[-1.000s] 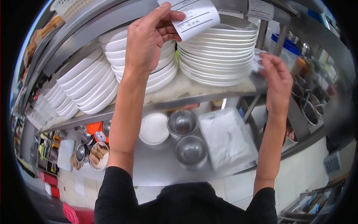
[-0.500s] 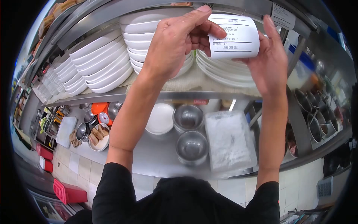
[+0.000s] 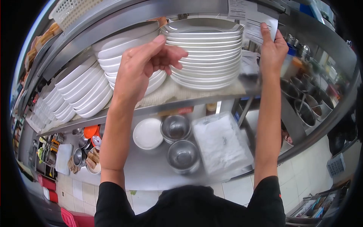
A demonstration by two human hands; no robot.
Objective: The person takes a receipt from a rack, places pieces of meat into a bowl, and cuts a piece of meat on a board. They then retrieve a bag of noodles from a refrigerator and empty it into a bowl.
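Observation:
A white printed order slip (image 3: 269,27) is pinched by my right hand (image 3: 273,51) at the upper right, near the edge of the overhead shelf. Other printed slips (image 3: 237,8) hang from the rail just left of it. My left hand (image 3: 138,66) is raised with nothing in it, its fingers loosely curled and the thumb apart. It hovers in front of the stacked white bowls (image 3: 107,56). To its right rises a tall stack of white plates (image 3: 206,60). The slip's print is too small to read.
Below the shelf (image 3: 181,99), the steel counter (image 3: 147,170) carries metal bowls (image 3: 183,155), a white bowl (image 3: 148,133) and a clear-lidded container (image 3: 223,143) of white contents. Metal pots (image 3: 304,111) stand at right, and a red bin (image 3: 81,219) is on the floor at lower left.
My left hand has let go of the slip and moved left and down. My right hand has carried the slip to the right, up to the rail. The view has shifted right.

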